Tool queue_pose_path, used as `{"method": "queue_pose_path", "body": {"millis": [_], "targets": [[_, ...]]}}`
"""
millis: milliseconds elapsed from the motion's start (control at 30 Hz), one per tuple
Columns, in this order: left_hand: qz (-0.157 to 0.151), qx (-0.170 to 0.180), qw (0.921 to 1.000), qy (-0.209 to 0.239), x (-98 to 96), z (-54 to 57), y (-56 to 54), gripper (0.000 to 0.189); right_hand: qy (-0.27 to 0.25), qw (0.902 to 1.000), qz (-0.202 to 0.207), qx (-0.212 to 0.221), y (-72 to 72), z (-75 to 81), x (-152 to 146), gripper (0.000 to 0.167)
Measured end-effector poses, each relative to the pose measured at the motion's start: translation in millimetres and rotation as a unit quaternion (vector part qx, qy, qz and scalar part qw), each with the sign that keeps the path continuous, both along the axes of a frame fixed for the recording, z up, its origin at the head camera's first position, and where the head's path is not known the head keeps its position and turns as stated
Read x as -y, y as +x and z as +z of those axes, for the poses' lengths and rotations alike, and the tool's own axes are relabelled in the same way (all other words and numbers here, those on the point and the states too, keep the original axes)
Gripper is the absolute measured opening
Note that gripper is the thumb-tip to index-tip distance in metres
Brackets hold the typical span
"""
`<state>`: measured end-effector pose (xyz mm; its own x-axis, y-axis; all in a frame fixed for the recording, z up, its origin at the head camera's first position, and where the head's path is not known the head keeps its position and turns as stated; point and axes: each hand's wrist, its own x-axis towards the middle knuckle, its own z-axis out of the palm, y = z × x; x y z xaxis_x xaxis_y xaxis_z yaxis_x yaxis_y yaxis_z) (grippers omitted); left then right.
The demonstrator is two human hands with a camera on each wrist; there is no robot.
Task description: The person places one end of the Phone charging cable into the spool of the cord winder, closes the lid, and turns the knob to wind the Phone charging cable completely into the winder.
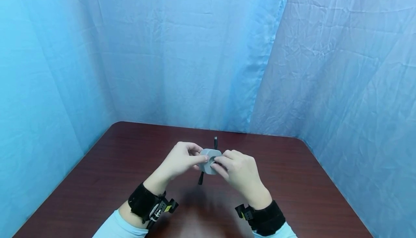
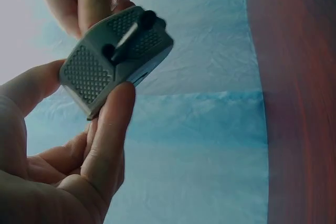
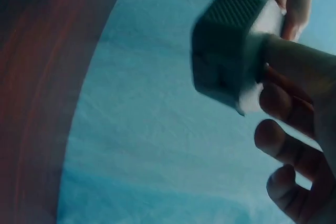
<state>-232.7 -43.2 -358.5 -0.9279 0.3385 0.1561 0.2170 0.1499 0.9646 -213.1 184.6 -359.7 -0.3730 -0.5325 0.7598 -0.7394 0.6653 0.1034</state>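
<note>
A small grey cable reel [image 1: 205, 168] with a faceted case is held up above the table between both hands. My left hand [image 1: 178, 161] grips its left side between thumb and fingers. With thumb and forefinger, my right hand [image 1: 239, 170] pinches at the round middle of its face; what lies under those fingertips is hidden. One black cable end [image 1: 216, 143] with a metal tip sticks out at the top, and another black end [image 1: 200, 179] hangs out below. In the left wrist view the case [image 2: 86, 72] shows diamond-textured sides. The right wrist view shows the case [image 3: 218, 51] blurred.
A dark reddish-brown table [image 1: 130, 151] lies beneath the hands. Light blue curtains [image 1: 182, 57] enclose its back and sides. Black straps with small cameras are worn on the left wrist [image 1: 142, 201] and right wrist [image 1: 268, 218].
</note>
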Motion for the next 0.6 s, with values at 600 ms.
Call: {"method": "queue_pose_path", "body": {"millis": [600], "targets": [[0.106,-0.217,0.9697,-0.032,-11.5,-3.8,7.6,0.028,-0.444,0.7556,0.028,0.481,7.6,-2.0,31,0.034]]}}
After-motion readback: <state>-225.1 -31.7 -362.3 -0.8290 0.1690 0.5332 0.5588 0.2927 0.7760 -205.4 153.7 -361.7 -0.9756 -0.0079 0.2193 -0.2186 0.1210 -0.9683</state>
